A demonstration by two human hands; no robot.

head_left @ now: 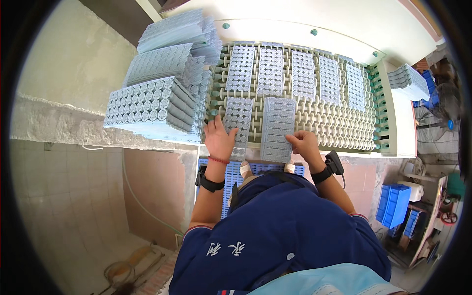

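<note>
My right hand [303, 146] pinches the right edge of a flat grey panel [278, 129] marked in rows, which overhangs the front edge of the roller conveyor [339, 129]. To its left lies a similar grey panel [238, 123] with rows of round discs, also reaching past that edge. My left hand [219, 139] is beside this one, fingers stretched and thumb over its left edge; I see nothing held in it. Farther back, several disc-patterned panels [270, 71] lie in a row on the rollers.
Tall stacks of panels [140, 103] stand at the conveyor's left. A white machine housing [295, 32] crosses the far side. More stacked panels [409, 81] sit on the right end. Blue crates [393, 205] stand on the lower right, and a blue slatted platform [231, 179] is underfoot.
</note>
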